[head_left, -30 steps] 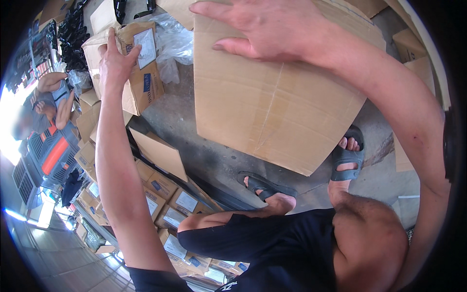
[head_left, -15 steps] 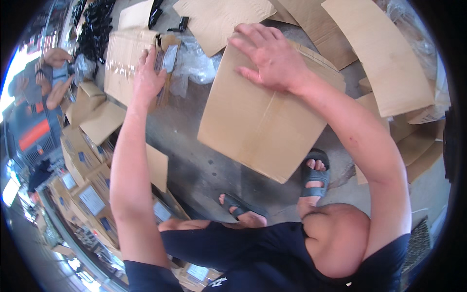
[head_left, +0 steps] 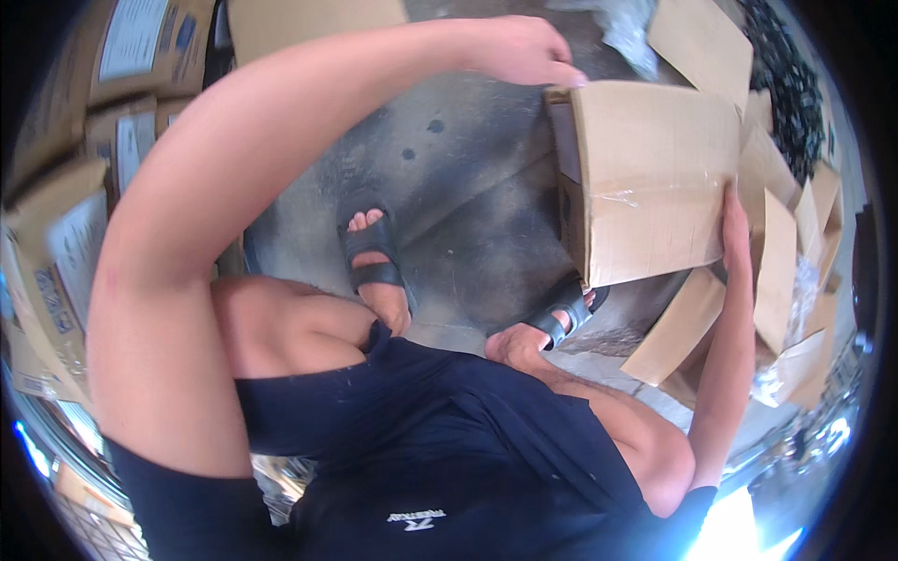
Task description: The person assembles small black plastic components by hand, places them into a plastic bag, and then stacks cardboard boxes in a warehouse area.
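A brown cardboard box (head_left: 655, 182) stands tilted in front of me, to the right. Clear tape crosses its broad face, and a darker side with a pale patch shows on its left. At its upper left corner is my left hand (head_left: 528, 51), closed with curled fingers and the thumb end against the edge. My right hand (head_left: 736, 224) grips the box's right edge, its fingers mostly hidden behind the cardboard.
Loose cardboard pieces (head_left: 678, 327) and flaps lie to the right, with clear plastic film (head_left: 629, 33) beyond the box. Black plastic strips (head_left: 793, 93) are heaped at the far right. Labelled cartons (head_left: 131, 56) are stacked at left. My sandalled feet stand on the concrete floor (head_left: 449, 187).
The view has swung to the right. Earlier my hands lay spread on two separate cardboard pieces; now both are at opposite edges of one box, with my left arm reaching across.
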{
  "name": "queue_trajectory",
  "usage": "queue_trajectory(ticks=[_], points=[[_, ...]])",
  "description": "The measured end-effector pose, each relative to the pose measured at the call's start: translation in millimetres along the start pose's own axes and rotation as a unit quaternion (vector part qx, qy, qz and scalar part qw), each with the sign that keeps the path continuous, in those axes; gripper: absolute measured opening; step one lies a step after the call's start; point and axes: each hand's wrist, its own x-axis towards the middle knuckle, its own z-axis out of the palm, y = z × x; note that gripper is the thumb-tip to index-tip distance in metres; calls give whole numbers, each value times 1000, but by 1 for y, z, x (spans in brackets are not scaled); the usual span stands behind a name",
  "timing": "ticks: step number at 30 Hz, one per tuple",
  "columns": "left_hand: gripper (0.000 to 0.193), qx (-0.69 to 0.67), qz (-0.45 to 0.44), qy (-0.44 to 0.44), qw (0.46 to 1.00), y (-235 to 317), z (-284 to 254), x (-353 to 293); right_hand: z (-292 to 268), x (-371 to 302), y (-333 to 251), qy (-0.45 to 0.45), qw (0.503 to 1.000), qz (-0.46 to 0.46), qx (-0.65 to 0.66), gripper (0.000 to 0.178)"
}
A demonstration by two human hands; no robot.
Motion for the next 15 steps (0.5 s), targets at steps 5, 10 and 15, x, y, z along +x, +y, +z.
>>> queue_trajectory(ticks=[5, 10, 15], points=[[67, -63, -27, 37, 997, 12, 22, 10, -8, -16, -6, -18, 999, 40, 2, 102], [60, -2, 31, -4, 1000, 13, 28, 18, -4, -20, -21, 7, 998, 56, -37, 102], [64, 42, 46, -12, 998, 0, 25, 27, 0, -21, -24, -9, 997, 55, -50, 99]])
